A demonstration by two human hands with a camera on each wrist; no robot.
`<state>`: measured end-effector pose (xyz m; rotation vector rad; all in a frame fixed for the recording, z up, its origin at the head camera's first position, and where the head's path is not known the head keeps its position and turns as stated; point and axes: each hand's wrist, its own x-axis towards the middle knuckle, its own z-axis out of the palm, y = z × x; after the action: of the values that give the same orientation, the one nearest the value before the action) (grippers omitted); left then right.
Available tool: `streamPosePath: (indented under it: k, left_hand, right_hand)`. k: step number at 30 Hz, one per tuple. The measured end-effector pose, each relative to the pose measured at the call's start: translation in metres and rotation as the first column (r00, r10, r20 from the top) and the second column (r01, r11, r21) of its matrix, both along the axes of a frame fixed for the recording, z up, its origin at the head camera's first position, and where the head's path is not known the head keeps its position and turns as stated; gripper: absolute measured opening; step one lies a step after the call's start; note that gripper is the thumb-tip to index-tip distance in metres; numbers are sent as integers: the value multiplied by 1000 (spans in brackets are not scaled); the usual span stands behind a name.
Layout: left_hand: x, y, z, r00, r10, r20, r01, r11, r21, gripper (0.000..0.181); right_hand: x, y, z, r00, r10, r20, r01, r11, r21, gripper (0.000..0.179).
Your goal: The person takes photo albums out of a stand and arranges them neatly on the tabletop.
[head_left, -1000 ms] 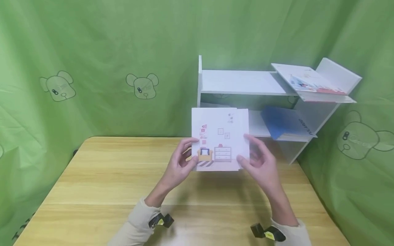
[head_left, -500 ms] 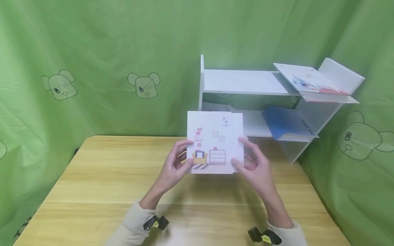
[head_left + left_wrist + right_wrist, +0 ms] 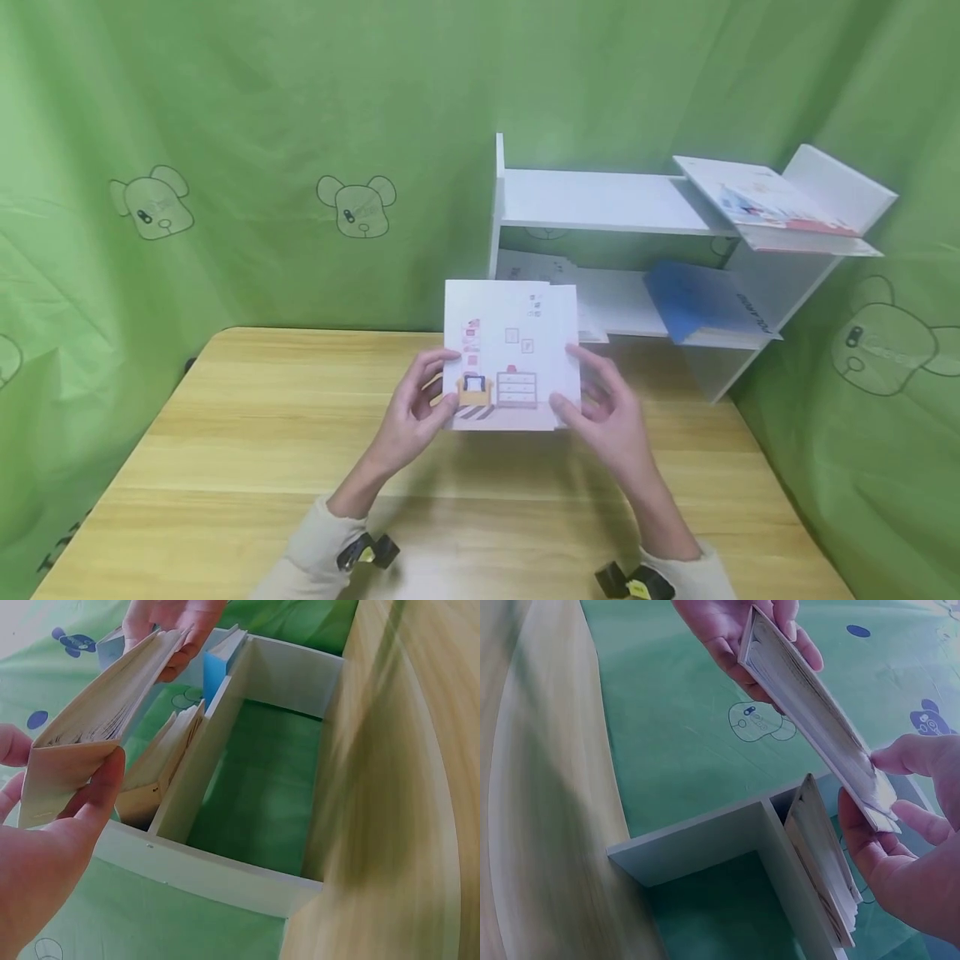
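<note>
A thin white square book (image 3: 504, 342) with a printed armchair, chest of drawers and small picture frames is held up over the table, in front of the shelf. My left hand (image 3: 408, 412) grips its left edge, thumb on the cover and fingers behind. On the opposite edge, my right hand (image 3: 609, 421) pinches it the same way. Both wrist views show the held book edge-on, with its page block (image 3: 101, 712) between the covers and the left hand (image 3: 731, 634) on the far end. The book's back is hidden in the head view.
A white two-tier shelf (image 3: 600, 200) stands at the table's (image 3: 247, 417) back right. On its upper board lies a white illustrated book (image 3: 765, 200). Below are a blue book (image 3: 697, 300) and white books (image 3: 536, 265), partly hidden. A green curtain (image 3: 247, 83) hangs behind.
Both hands have carried the white book leftward and slightly down in the head view. More of the white books on the lower board now shows. The grip looks the same.
</note>
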<state>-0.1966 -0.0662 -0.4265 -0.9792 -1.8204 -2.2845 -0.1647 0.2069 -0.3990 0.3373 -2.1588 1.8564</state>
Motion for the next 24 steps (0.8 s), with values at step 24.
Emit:
streamPosePath:
  k: [24]
  left_hand:
    - [1, -30, -9, 999, 47, 15, -47, 999, -11, 52]
  right_hand:
    - [-6, -32, -11, 1000, 11, -7, -11, 1000, -9, 68]
